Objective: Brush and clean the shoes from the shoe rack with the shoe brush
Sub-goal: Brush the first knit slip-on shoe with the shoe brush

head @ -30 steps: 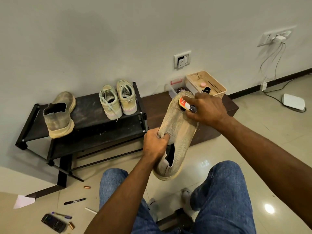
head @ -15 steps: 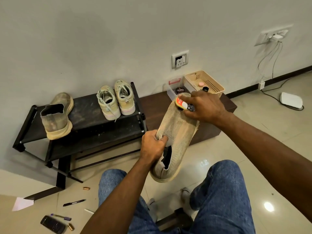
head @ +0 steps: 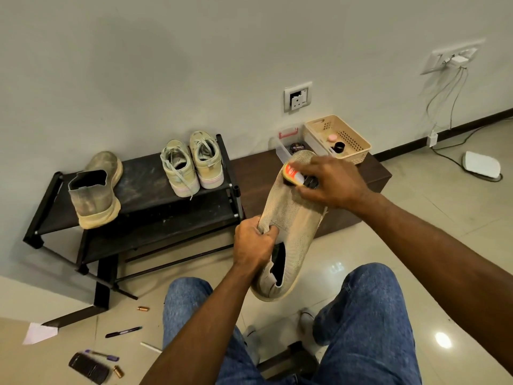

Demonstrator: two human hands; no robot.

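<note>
Gleaming tiled floor (head: 433,218), grey wall (head: 166,65)

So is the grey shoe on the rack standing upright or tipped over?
Upright. The grey shoe rests on its sole on the rack, with the ankle opening facing up and the heel toward the camera.

**One head-worn view, looking down and forward**

A single wide-angle camera sits on the person's head, facing forward and down toward the wall (head: 166,65), close above the knees (head: 361,307) and floor (head: 444,232). No second view exists.
</note>
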